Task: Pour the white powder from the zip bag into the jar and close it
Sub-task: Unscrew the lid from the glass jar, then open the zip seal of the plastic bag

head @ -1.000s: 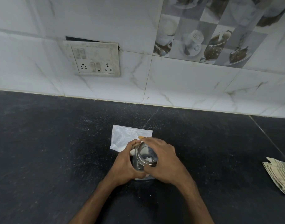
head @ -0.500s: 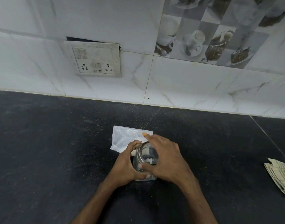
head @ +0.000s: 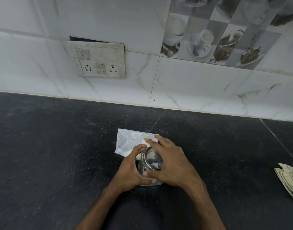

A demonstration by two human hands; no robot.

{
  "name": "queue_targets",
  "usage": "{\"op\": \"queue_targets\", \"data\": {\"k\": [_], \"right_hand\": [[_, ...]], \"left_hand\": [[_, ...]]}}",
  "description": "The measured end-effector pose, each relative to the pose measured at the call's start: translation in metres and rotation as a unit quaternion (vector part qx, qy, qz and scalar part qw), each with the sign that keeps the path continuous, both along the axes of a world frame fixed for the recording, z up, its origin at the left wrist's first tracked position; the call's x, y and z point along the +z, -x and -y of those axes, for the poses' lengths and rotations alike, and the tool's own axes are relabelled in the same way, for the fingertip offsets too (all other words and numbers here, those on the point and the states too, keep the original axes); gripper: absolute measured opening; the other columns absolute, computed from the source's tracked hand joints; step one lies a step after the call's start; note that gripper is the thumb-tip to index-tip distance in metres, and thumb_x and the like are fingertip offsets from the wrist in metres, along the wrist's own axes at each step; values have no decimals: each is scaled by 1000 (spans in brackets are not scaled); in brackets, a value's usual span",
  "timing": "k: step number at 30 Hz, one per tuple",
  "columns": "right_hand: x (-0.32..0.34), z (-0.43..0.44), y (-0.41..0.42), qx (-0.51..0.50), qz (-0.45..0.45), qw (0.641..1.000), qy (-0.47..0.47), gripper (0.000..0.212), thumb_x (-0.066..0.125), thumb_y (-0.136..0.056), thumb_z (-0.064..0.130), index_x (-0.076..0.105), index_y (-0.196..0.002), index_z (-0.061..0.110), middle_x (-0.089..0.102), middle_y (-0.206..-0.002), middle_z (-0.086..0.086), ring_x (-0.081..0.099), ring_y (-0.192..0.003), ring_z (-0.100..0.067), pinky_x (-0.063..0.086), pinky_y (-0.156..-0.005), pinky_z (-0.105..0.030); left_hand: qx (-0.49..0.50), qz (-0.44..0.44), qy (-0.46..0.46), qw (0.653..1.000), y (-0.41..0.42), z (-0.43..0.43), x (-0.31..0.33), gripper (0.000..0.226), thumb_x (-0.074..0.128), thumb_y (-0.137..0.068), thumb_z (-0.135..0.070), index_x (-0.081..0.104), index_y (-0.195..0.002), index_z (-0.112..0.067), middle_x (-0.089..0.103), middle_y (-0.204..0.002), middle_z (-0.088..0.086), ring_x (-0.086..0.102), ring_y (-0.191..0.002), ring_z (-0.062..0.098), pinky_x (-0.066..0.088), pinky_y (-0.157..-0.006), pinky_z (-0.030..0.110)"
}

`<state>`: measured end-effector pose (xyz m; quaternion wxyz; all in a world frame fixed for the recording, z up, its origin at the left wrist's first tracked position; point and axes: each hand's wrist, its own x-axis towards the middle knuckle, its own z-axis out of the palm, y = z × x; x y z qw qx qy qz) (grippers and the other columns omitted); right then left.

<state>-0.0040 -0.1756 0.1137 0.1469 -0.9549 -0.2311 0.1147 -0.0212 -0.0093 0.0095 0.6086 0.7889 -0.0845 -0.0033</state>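
Note:
A small clear glass jar (head: 142, 170) stands on the black counter (head: 59, 155) in the lower middle of the head view. My left hand (head: 130, 170) wraps around its left side. My right hand (head: 172, 161) grips the round metal lid with a clear window (head: 152, 161) on top of the jar. A little white powder shows through the lid. The zip bag (head: 127, 141) lies flat on the counter just behind the jar, partly hidden by my hands.
A folded striped cloth (head: 290, 180) lies at the counter's right edge. The tiled wall behind carries a switch and socket plate (head: 100, 60). Fine white specks dust the counter around the bag.
My right hand has turned around the lid, fingers shifting further over its top. The jar and my left hand have stayed in place.

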Motion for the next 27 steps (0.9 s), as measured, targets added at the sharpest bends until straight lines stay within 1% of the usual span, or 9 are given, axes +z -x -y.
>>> {"op": "queue_targets", "data": {"k": [2, 4, 10, 13, 15, 17, 20, 25, 27], "right_hand": [[-1, -1, 1, -10, 19, 1000, -6, 88, 73, -77, 55, 32, -153, 38, 36, -154, 8, 34, -141, -17, 28, -118, -43], [1, -2, -1, 11, 1, 999, -38, 78, 76, -76, 42, 45, -146, 32, 47, -140, 10, 45, -127, -14, 38, -110, -42], [17, 6, -13, 81, -2, 994, -67, 86, 82, -70, 26, 44, -146, 39, 40, -138, 18, 39, -125, -5, 39, -106, -27], [19, 29, -18, -17, 58, 984, -166, 78, 86, -69, 38, 51, -139, 44, 40, -127, 18, 46, -117, -1, 41, -102, -18], [8, 46, -17, -112, 130, 952, -255, 62, 88, -63, 43, 61, -119, 39, 46, -120, 14, 51, -112, 3, 42, -94, -11], [-15, 60, -12, -218, 174, 909, -311, 48, 87, -60, 44, 58, -94, 29, 53, -112, 7, 57, -103, -6, 47, -85, -19], [-60, 75, -4, -319, 145, 888, -298, 44, 91, -60, 38, 55, -78, 21, 60, -121, 0, 60, -110, -19, 52, -93, -38], [-114, 80, -2, -346, 123, 891, -266, 40, 96, -61, 28, 58, -68, 19, 61, -131, -7, 60, -118, -24, 41, -97, -27], [-127, 79, -4, -349, 114, 893, -260, 43, 97, -60, 25, 56, -63, 15, 61, -133, -9, 60, -120, -25, 40, -98, -26]], "left_hand": [[-3, 1, -1, 1000, -1, 0, -1, 104, 94, -47, -26, 42, -136, -38, 59, -131, -19, 57, -123, 5, 49, -95, 14], [-5, 6, -8, 1000, -1, 0, -1, 104, 95, -46, -25, 41, -134, -42, 60, -130, -21, 58, -122, 2, 47, -91, 8], [-2, 3, -17, 1000, -1, 0, 0, 103, 96, -47, -27, 41, -132, -47, 61, -127, -25, 60, -117, -2, 46, -87, 5], [-1, 1, -17, 1000, 0, 0, -2, 103, 95, -45, -24, 40, -129, -49, 57, -127, -28, 56, -120, -5, 43, -89, 3], [-2, 1, -22, 1000, 1, -1, -2, 104, 95, -45, -28, 39, -131, -47, 57, -128, -29, 55, -121, -5, 42, -91, 3], [-2, 3, -24, 1000, 3, 0, -2, 105, 95, -46, -30, 39, -134, -44, 57, -129, -28, 56, -121, -3, 40, -92, 2], [-4, 9, -26, 1000, 9, 2, -3, 106, 97, -46, -35, 37, -133, -48, 58, -130, -29, 57, -121, -4, 39, -91, 1], [-42, -16, -17, 999, 14, -1, -5, 126, 100, -37, -48, 29, -141, -51, 53, -137, -30, 49, -129, -8, 33, -100, 1], [-62, -26, -15, 998, 11, -10, -1, 133, 97, -38, -55, 22, -148, -47, 47, -145, -29, 41, -137, -6, 31, -110, 13]]}}
